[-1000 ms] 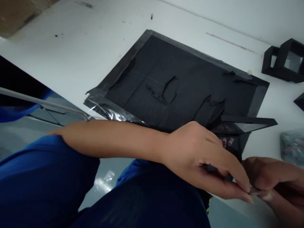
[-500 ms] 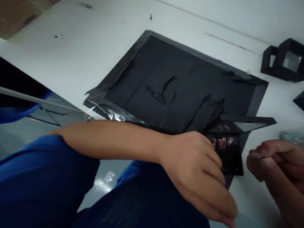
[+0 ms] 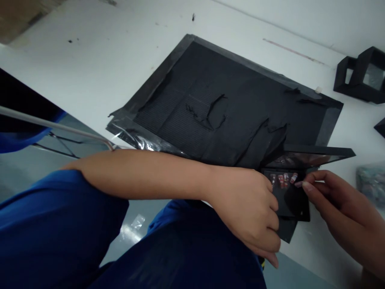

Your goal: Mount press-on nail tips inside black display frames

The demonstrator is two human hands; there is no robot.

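A black box (image 3: 294,206) stands open at the right end of a worn black mat, its windowed lid (image 3: 325,151) raised. Inside, several decorated press-on nails (image 3: 283,180) lie in a row near the lid. My right hand (image 3: 339,204) pinches a small pinkish nail (image 3: 298,184) between thumb and forefinger, over the box beside the row. My left hand (image 3: 249,208) rests at the box's left edge with its fingers curled in; what they hold, if anything, is hidden.
The torn black mat (image 3: 240,88) covers the middle of the white table (image 3: 90,68). Black window boxes (image 3: 361,76) stand at the right, with a clear bag (image 3: 371,182) below them. A cardboard box (image 3: 24,16) sits at the upper left.
My right hand has moved left to the open box, bringing the small nail close to the row. My left hand has drawn back slightly and its fingers have curled in more.
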